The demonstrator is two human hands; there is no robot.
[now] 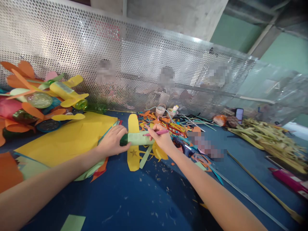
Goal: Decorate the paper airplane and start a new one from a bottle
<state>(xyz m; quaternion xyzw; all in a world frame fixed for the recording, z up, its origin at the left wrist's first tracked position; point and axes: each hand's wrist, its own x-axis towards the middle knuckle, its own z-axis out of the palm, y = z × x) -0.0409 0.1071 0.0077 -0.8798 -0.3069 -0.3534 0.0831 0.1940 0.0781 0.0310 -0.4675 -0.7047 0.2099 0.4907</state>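
Observation:
A toy plane lies in front of me, its body a dark green bottle (124,139) wrapped in light green paper (137,139). Its long yellow paper wing (133,123) sticks out above and below the body, with a dark star (133,153) on the lower half. My left hand (114,140) is closed round the bottle's left end. In my right hand (162,138) is a pink pen (163,132), gripped between thumb and fingers. The pen's tip is over the light green paper. A yellow paper piece (159,153) shows just below my right hand.
Finished-looking paper-and-bottle toys (68,91) are piled at left, beside yellow paper sheets (64,138). Colourful scraps and strips (175,126) lie behind my right hand. Further right are dry husks (269,133), a stick (260,184) and a magenta object (290,179). A perforated metal screen (144,57) stands behind.

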